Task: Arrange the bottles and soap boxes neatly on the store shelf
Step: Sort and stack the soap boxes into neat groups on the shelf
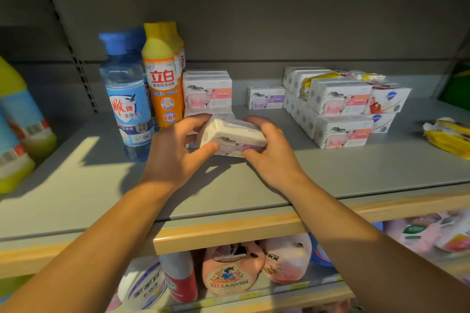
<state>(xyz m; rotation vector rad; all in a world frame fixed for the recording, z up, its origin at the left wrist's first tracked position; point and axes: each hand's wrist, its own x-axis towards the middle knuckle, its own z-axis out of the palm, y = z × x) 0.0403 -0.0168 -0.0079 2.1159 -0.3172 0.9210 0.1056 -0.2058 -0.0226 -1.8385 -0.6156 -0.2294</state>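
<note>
Holding a purple-labelled soap box (232, 138) at centre frame, tilted just above the shelf (254, 180), left hand (175, 152) and right hand (272, 152) curling fingers round its two ends, thumbs pinching the front edge. Probably steadied at both ends to square it before the pink-labelled stack (207, 93) behind. Standing upright at upper left, blue bottle (128, 99) and orange bottle (164, 79).
</note>
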